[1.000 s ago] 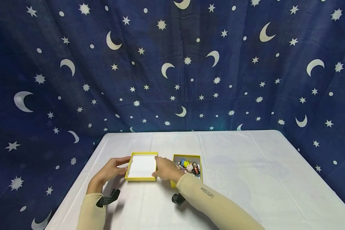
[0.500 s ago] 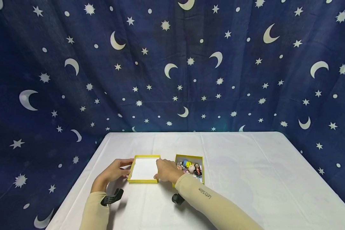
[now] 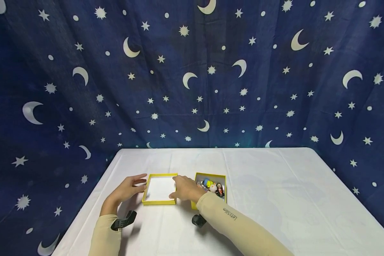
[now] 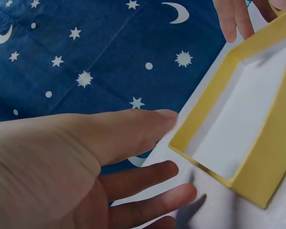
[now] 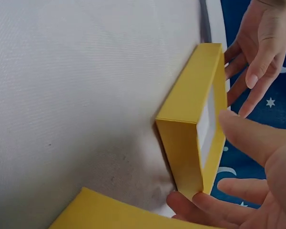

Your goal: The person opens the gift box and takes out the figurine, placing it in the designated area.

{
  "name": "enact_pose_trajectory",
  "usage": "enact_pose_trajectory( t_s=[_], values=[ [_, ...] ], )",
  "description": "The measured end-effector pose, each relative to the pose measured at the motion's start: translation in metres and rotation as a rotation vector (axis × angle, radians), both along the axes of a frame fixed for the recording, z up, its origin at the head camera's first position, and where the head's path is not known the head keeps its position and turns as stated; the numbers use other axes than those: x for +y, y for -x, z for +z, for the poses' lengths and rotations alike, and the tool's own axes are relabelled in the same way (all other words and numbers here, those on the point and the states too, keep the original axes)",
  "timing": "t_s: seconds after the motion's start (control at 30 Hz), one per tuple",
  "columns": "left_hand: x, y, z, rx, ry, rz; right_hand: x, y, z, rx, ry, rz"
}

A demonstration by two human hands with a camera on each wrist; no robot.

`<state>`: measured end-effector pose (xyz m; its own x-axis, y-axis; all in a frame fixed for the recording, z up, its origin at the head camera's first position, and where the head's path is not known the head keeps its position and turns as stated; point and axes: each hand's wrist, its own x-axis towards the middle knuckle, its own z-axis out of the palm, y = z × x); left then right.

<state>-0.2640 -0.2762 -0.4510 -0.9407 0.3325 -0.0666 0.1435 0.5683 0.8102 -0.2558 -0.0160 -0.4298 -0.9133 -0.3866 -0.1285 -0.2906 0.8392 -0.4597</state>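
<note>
A shallow yellow box (image 3: 159, 203) with a white inside lies open side up on the table. My left hand (image 3: 127, 189) is at its left side, fingers spread and straight; in the left wrist view a gap shows between the fingertips (image 4: 186, 193) and the box wall (image 4: 262, 183). On the opposite side is my right hand (image 3: 187, 189). In the right wrist view its thumb (image 5: 243, 133) overlaps the rim, and its loosely extended fingers come right up to the near corner. Nothing is gripped by either hand.
Right of the shallow box stands a second yellow box (image 3: 225, 193) holding several small toy figures, among them a dark-haired doll (image 3: 219, 189) and a yellow-and-blue figure (image 3: 208, 183). My right forearm hides part of it. A star-and-moon curtain (image 3: 192, 71) hangs behind the white table (image 3: 268, 185).
My left fingers have come away from the box's left side and spread. The right hand's fingers have loosened slightly at the right side. Both boxes stay in place, with slight camera drift.
</note>
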Motion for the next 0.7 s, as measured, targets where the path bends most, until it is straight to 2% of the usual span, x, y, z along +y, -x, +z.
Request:
enact_pose_trajectory(
  t_s=[0.1, 0.3, 0.4, 0.53, 0.7],
  values=[
    [0.001, 0.0, 0.004, 0.014, -0.022, 0.021, 0.002, 0.001, 0.002, -0.034, 0.064, 0.004],
    [0.007, -0.001, 0.014, 0.035, 0.035, 0.09, 0.007, 0.003, 0.004, -0.058, 0.182, 0.034],
    [0.008, -0.002, 0.019, 0.029, 0.02, 0.116, 0.011, 0.003, 0.006, -0.088, 0.228, 0.044],
    [0.01, -0.004, 0.023, 0.052, -0.012, 0.11, 0.015, 0.002, 0.009, -0.137, 0.291, 0.04],
    [0.016, -0.005, 0.029, 0.128, -0.013, 0.087, 0.024, 0.002, 0.01, -0.13, 0.347, 0.045]
  ],
)
